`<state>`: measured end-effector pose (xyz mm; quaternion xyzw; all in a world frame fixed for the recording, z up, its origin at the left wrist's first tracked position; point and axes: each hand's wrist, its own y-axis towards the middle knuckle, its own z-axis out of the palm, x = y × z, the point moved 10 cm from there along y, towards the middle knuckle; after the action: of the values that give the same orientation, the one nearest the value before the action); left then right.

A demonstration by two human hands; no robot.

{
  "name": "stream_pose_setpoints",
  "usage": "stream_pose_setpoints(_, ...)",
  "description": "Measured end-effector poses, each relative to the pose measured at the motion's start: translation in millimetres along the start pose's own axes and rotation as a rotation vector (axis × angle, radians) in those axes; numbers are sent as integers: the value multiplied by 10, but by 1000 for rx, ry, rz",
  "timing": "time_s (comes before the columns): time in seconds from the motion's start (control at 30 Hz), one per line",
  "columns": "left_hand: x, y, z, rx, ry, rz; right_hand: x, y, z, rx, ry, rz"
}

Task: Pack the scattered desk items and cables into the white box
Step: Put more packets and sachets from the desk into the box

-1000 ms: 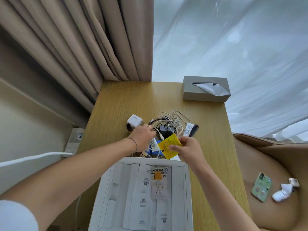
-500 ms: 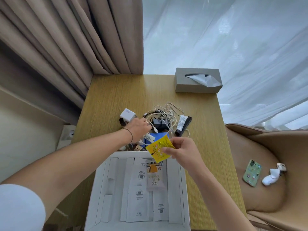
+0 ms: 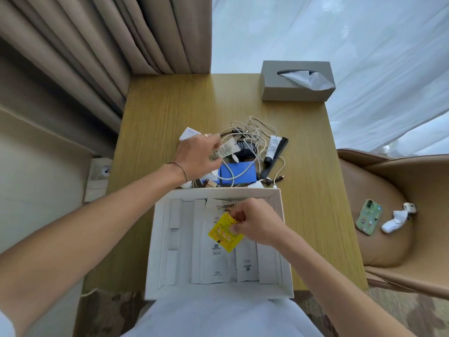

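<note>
The white box (image 3: 279,207) lies open at the desk's near edge, with white paper packets flat inside. My right hand (image 3: 257,223) is over the box, pinching a yellow packet (image 3: 224,232) just above those packets. My left hand (image 3: 198,156) is above the pile beyond the box and grips a small white tube (image 3: 224,148). The pile holds tangled white cables (image 3: 252,132), a black adapter (image 3: 245,152), a blue card (image 3: 239,175), a second white tube (image 3: 273,147) on a black comb, and a white charger (image 3: 188,135) partly hidden by my left hand.
A grey tissue box (image 3: 295,82) stands at the desk's far right corner. Beige curtains hang at the back left. To the right, a tan chair (image 3: 388,215) holds a green phone (image 3: 368,216) and a white item. A wall socket (image 3: 100,171) sits left of the desk.
My right hand has carried the yellow packet from the pile back over the box. My left hand has lifted a small white tube out of the pile.
</note>
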<state>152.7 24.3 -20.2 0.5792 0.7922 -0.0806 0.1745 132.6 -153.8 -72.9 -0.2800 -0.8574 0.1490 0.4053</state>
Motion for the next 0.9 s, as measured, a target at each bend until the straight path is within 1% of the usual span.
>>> stream_pose_setpoints(0.1,-3,-159,-166,-58,-153,-92,30,15,155,0,-135,-17)
stream_pose_setpoints(0.17,20,-267,-206,-74,-291,-191,26,28,241,-1,-226,-28)
stream_pose_setpoints(0.27,86,-445,-207,-97,-491,-369,-25,12,391,72,-327,-33)
stream_pose_setpoints(0.33,92,-544,-177,-81,-583,-417,-73,-9,490,131,-404,-32)
stream_pose_setpoints(0.43,78,-683,-119,-30,-689,-442,-162,-42,617,193,-490,-6)
stream_pose_setpoints(0.53,83,-821,-79,23,-698,-447,-179,-56,685,194,-562,-4)
stream_pose_setpoints(0.67,135,-999,-78,50,-621,-425,-154,-80,713,124,-662,-10)
stream_pose_setpoints(0.77,208,-1112,-56,95,-539,-431,-171,-109,701,47,-645,-2)
stream_pose_setpoints(0.9,197,-1256,-20,168,-414,-372,-187,-160,639,-55,-549,0)
